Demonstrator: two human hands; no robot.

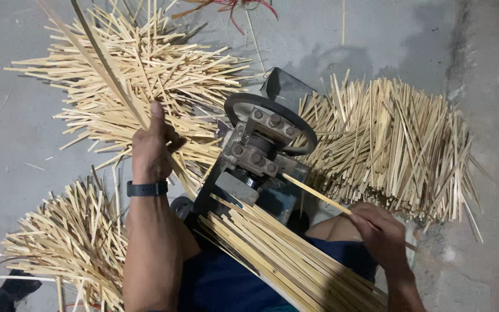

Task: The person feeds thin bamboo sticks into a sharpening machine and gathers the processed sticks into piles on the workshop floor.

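Observation:
My left hand [152,147], with a dark watch on the wrist, grips a long bamboo strip [104,68] that runs up to the top left. My right hand [381,232] pinches one thin bamboo stick [317,196] whose far end touches the small metal machine [255,156] with its black wheel [272,120]. A bundle of long sticks [287,263] lies across my lap, slanting toward the machine.
Piles of cut bamboo sticks surround the machine: one at the upper left [151,69], one at the right [394,144], one at the lower left [70,242]. The floor [7,144] is grey concrete. Red strands [238,7] lie at the top edge.

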